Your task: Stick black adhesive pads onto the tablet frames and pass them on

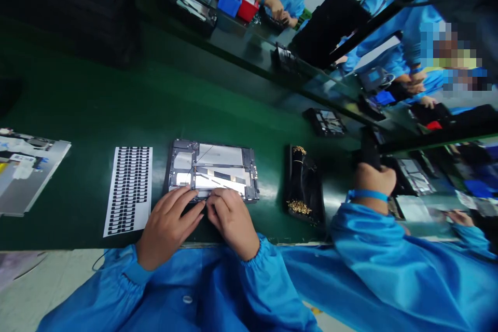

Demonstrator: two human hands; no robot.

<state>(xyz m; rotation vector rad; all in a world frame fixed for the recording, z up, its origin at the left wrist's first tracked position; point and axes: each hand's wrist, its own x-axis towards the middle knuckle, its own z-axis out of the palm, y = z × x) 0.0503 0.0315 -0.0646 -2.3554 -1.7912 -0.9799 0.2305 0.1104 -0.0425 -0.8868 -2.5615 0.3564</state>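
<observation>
An opened tablet chassis (218, 163) with silver shielding lies on the green belt in front of me. My left hand (167, 228) rests on its near edge with the fingers stretched flat toward the right. My right hand (231, 220) sits beside it, fingers curled and pinched on the chassis's near edge; what they hold, if anything, is too small to make out. The fingertips of the two hands almost meet. A white sheet of small black adhesive pads (129, 189) lies just left of the chassis.
A black tray (305, 187) with gold parts lies to the right. A co-worker's hand (373, 179) in a blue sleeve grips a black tool beside it. Another device (27, 166) lies at far left. More units, bins and workers line the far side.
</observation>
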